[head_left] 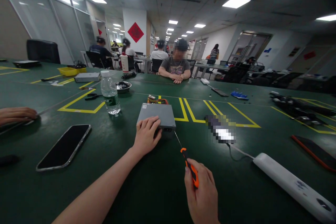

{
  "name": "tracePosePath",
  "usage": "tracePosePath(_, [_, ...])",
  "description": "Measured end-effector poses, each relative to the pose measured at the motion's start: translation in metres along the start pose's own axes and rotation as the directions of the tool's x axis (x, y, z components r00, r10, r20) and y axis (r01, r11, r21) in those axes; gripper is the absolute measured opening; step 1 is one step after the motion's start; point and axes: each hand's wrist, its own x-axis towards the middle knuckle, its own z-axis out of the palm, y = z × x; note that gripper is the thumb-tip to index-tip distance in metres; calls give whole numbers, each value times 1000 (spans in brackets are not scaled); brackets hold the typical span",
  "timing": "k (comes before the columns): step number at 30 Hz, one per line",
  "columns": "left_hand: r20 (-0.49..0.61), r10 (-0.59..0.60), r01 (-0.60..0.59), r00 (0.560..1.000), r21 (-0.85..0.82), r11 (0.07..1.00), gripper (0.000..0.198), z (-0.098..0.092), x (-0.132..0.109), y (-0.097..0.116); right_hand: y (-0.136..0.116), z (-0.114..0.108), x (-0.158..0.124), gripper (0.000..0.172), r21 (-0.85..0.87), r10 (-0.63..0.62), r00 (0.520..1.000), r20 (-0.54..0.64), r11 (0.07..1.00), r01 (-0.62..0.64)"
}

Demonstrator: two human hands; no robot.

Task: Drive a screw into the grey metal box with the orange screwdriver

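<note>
A flat grey metal box (157, 113) lies on the green table (162, 189) in front of me. My left hand (146, 136) rests on its near left corner, fingers curled over the edge. My right hand (202, 194) is wrapped round the orange and black handle of a screwdriver (188, 162). The thin shaft points up and left, and its tip meets the near right edge of the box.
A black phone (64, 146) lies at the left, a water bottle (110, 92) behind it. A white power strip (294, 182) and an orange-edged phone (313, 151) lie at the right. Another person's hand (17, 114) rests at the far left. A person (175, 66) sits across the table.
</note>
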Motion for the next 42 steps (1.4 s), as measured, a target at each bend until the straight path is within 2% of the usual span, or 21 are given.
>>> tracePosePath(16, [-7,-2,2,1000,1,1000,30,0,0,0,2,5,-3,21,14,62,997,44,998,-63])
tracePosePath(27, [-6,-6,6,1000,-2,1000,29,0,0,1,-17,11,-1,24,-49,-33,993,115,998,39])
tracePosePath(34, [-5,-3,3,1000,10,1000,29,1,1,1,-9,7,0,26,21,128,989,75,991,-129])
tracePosePath(38, [-3,-9,9,1000,8,1000,29,1,1,0,-10,3,0,25,61,128,983,135,989,-137])
tracePosePath(42, [-10,-6,6,1000,8,1000,29,2,1,0,-16,5,-1,24,114,124,988,86,984,-134])
